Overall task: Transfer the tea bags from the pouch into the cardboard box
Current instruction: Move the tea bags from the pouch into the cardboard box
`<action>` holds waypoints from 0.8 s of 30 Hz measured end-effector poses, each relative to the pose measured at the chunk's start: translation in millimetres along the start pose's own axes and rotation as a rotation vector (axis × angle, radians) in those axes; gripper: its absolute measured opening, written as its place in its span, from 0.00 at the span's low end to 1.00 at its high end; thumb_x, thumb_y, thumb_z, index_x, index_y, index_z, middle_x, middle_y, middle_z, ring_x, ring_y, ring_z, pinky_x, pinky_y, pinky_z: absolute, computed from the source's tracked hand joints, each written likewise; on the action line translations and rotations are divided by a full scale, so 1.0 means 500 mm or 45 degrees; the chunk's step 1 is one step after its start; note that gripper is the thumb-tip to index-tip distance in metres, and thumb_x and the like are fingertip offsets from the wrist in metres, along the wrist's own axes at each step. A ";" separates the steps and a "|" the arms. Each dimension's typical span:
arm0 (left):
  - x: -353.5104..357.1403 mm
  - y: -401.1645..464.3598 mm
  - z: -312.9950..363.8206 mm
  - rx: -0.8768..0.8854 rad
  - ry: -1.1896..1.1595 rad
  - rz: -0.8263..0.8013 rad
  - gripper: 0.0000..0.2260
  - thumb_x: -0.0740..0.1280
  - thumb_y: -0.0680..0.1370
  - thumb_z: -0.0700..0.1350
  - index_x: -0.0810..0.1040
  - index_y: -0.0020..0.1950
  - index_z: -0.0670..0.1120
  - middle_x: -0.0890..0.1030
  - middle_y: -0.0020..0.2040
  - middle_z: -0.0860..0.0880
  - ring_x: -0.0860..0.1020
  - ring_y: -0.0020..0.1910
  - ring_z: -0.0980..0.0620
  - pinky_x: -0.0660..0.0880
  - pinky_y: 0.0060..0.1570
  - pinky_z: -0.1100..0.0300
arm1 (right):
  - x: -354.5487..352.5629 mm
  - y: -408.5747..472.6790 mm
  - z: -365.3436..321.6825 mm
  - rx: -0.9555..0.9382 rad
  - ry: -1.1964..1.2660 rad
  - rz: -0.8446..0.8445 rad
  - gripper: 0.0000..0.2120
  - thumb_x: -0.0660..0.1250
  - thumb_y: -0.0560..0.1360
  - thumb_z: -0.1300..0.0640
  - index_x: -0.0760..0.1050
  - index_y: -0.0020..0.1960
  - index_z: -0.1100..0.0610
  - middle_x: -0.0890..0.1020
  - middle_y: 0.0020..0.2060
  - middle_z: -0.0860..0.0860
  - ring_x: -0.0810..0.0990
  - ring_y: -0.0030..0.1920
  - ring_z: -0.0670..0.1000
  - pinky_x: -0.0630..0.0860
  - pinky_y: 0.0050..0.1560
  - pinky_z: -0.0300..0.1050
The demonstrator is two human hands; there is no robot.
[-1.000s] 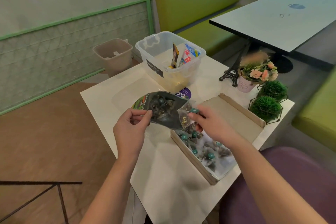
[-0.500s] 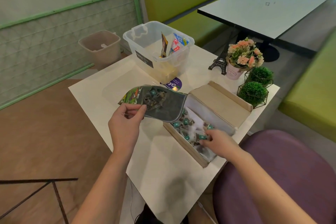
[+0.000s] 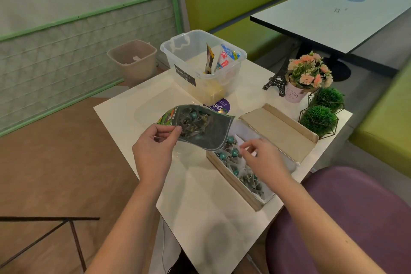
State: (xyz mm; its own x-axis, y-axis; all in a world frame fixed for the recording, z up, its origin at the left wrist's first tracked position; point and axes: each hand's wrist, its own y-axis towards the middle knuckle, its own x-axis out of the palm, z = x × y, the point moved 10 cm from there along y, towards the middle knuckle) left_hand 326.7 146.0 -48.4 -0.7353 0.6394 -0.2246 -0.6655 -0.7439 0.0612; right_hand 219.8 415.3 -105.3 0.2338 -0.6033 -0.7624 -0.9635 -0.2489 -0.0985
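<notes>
Above the cardboard box [image 3: 233, 181], right hand [image 3: 264, 160] lifted off the tea bags [image 3: 233, 158], fingers loosely curled, left hand [image 3: 155, 151] still pinching pouch [image 3: 206, 129]

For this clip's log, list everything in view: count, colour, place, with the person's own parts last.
pouch: one, grey inside, green print outside; held open above the white table, tea bags inside.
cardboard box: one, tan; table's right side, lid open.
tea bags: many, dark with teal tags; in the box.
white table: one; centre.
clear tub: one; far end of the table, packets inside.
flower pot: one, pink; far right.
green balls: two; in wire frames by the lid.
tower model: one, black; beside the pot.
bin: one, beige; floor.
left hand: pinches the pouch's edge.
right hand: over the box, fingers loosely curled.
</notes>
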 end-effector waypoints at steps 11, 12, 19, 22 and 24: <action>-0.043 0.040 0.031 0.069 0.085 0.081 0.03 0.77 0.74 0.48 0.84 0.42 0.51 0.84 0.38 0.55 0.78 0.38 0.64 0.73 0.39 0.71 | 0.031 0.059 -0.295 -0.343 0.132 -0.082 0.10 0.64 0.80 0.55 0.82 0.56 0.52 0.84 0.51 0.47 0.80 0.50 0.46 0.76 0.54 0.39; -0.045 0.045 0.033 0.075 0.087 0.081 0.03 0.77 0.74 0.48 0.84 0.42 0.51 0.84 0.37 0.55 0.79 0.38 0.64 0.73 0.38 0.72 | 0.052 0.072 -0.311 -0.363 0.075 -0.122 0.11 0.63 0.80 0.56 0.82 0.58 0.52 0.84 0.54 0.48 0.80 0.53 0.48 0.76 0.58 0.42; -0.058 0.072 0.045 0.129 0.102 0.070 0.03 0.77 0.74 0.46 0.84 0.42 0.51 0.83 0.38 0.56 0.80 0.39 0.61 0.73 0.38 0.73 | 0.218 0.186 -0.345 -0.220 -0.431 -0.526 0.13 0.64 0.79 0.53 0.77 0.59 0.60 0.80 0.47 0.54 0.79 0.45 0.54 0.77 0.49 0.46; -0.064 0.084 0.045 0.136 0.102 0.071 0.04 0.77 0.73 0.46 0.84 0.41 0.52 0.83 0.36 0.57 0.80 0.39 0.61 0.74 0.38 0.71 | 0.268 0.221 -0.343 -0.163 -0.463 -0.594 0.14 0.63 0.79 0.50 0.76 0.59 0.58 0.80 0.52 0.55 0.78 0.48 0.55 0.76 0.52 0.48; -0.067 0.090 0.045 0.137 0.090 0.073 0.04 0.77 0.73 0.45 0.84 0.40 0.53 0.83 0.36 0.57 0.80 0.38 0.61 0.73 0.38 0.71 | 0.291 0.235 -0.333 -0.113 -0.482 -0.610 0.17 0.63 0.79 0.48 0.77 0.61 0.57 0.80 0.57 0.56 0.79 0.55 0.57 0.75 0.57 0.49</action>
State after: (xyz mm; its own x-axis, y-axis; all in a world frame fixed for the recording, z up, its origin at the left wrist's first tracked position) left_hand 318.6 95.5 -16.2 -0.7642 0.5783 -0.2857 -0.6354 -0.7513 0.1787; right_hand 162.5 172.0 -121.3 0.5601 -0.1021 -0.8221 -0.7442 -0.4980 -0.4451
